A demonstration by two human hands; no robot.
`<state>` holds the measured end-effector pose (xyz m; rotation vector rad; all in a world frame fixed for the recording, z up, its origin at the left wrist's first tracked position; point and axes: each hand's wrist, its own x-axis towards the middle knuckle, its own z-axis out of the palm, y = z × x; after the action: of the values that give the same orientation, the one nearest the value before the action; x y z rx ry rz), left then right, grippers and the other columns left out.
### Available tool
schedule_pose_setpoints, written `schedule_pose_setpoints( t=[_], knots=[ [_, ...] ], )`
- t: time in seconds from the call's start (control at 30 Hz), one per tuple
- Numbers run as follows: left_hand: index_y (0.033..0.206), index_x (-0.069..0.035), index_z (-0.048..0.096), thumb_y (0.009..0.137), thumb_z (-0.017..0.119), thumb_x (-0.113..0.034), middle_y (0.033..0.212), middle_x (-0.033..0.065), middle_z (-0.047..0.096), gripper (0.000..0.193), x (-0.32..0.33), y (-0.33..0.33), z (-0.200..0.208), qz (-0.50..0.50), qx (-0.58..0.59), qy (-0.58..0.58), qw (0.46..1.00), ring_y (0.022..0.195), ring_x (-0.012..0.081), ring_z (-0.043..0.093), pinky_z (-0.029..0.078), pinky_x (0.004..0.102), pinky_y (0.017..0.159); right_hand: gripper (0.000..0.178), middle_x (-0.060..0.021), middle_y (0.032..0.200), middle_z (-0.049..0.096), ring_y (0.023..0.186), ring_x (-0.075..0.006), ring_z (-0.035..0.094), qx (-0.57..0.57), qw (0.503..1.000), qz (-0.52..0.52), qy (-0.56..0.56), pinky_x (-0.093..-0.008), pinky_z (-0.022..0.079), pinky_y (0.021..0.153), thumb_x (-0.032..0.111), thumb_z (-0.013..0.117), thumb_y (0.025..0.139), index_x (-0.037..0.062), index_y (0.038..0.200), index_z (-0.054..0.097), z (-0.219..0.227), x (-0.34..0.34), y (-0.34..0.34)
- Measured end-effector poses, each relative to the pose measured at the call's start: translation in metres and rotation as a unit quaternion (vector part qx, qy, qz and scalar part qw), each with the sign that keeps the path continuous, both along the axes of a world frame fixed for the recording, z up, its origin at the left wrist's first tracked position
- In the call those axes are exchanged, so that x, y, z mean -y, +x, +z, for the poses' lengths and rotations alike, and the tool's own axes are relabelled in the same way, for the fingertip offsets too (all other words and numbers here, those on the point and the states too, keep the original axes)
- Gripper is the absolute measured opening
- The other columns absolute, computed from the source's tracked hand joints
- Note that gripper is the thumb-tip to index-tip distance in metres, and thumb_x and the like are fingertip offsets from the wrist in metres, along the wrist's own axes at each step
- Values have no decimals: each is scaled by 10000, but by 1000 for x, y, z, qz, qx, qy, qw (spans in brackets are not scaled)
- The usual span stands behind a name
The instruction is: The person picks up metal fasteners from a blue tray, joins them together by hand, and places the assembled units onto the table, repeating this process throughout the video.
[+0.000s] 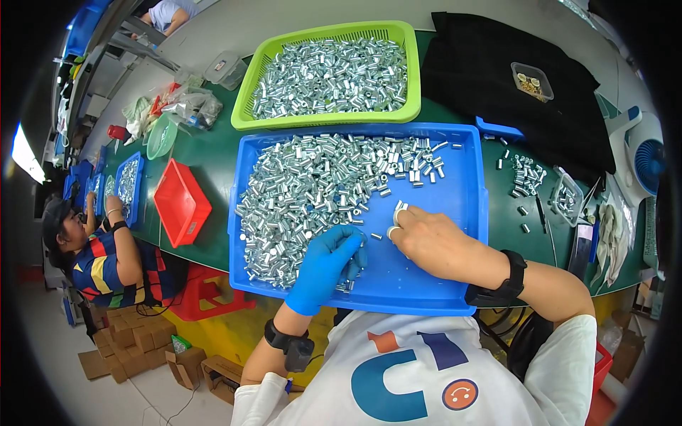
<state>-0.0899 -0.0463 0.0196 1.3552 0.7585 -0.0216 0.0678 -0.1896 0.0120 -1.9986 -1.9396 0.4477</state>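
A blue tray (433,285) holds a heap of small silver metal sleeves (305,186), some showing a hole in the end. My left hand (328,261), in a blue glove, is over the heap's near right edge, fingers bent together; whatever they grip is hidden. My right hand (435,243) is bare except for pale covers on its fingertips. Its fingers are curled closed above the tray's bare right part, and what is in them cannot be made out. One loose sleeve (376,236) shows between my hands.
Behind the tray stands a green basket (414,78) full of sleeves. Left is a red bin (186,206); a co-worker (106,248) sits farther left. Right lie loose sleeves (526,176), a small clear tub (567,195), a black cloth (490,57) and a white fan (636,149).
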Motion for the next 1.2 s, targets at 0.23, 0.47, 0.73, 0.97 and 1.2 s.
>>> schedule_pose_setpoints(
  t=[0.23,0.47,0.73,0.97,1.2],
  knots=[
    [991,-48,577,911,544,-133,754,71,631,122,4,-10,-6,52,54,-176,982,486,60,470,313,168,406,129,-136,923,568,821,-269,592,49,997,-39,-35,-329,526,623,29,606,755,8,881,609,5,1,2],
    [1002,-52,572,840,623,-21,812,52,625,172,28,-14,9,9,36,-107,994,574,60,520,382,177,487,210,-93,993,584,850,-178,603,-433,893,-112,57,-264,535,702,-6,676,779,46,979,638,5,19,-20],
    [993,-52,586,770,665,50,850,16,622,257,28,-23,7,-14,47,-82,995,730,56,550,435,182,599,229,-67,1031,586,892,-148,594,-544,827,-124,69,-261,531,739,-15,691,779,46,992,636,4,28,-32],
    [1016,-57,596,784,664,22,904,8,609,254,24,-31,-6,-34,89,-40,995,793,61,542,453,212,676,229,-58,1029,582,872,-131,582,-567,809,-129,84,-243,513,726,1,700,778,51,992,636,7,28,-38],
    [1017,-48,588,800,655,11,918,28,601,234,24,-29,6,20,32,-178,983,753,69,542,461,225,633,234,-49,995,583,845,-126,582,-557,814,-135,93,-241,503,704,11,711,773,50,990,630,9,24,-38]
  ],
)
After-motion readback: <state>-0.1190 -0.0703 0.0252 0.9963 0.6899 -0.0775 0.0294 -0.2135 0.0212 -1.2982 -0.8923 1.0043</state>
